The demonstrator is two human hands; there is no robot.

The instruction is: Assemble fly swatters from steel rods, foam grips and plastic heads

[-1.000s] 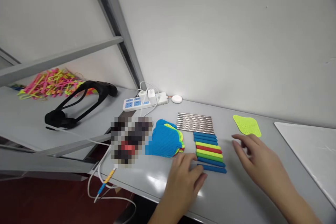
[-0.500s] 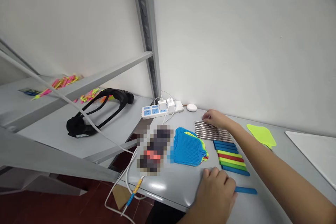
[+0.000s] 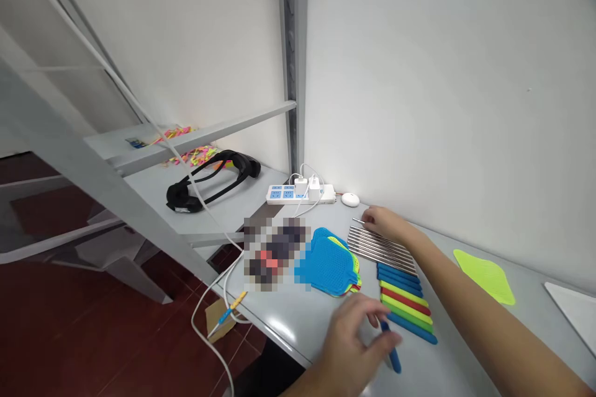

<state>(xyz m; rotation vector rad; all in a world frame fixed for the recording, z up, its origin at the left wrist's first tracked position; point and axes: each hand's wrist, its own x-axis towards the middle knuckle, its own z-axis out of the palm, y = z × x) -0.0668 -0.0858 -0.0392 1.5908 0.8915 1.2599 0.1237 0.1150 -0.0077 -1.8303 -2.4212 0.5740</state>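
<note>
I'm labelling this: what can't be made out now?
All in the head view:
Far metal rod: its right end, behind the right hand.
Loose blue tube: part of its length, behind the left hand.
Stacked mesh heads: their number, covered by the top one.
White board: its right side, cut off by the picture's edge.
Pixelated patch: what it shows, blurred out.

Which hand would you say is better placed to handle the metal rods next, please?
Probably the right hand: it is beside the metal rods, with the end of a single rod showing at its fingertips. The left hand is farther away and seems occupied with a blue tube.
</note>
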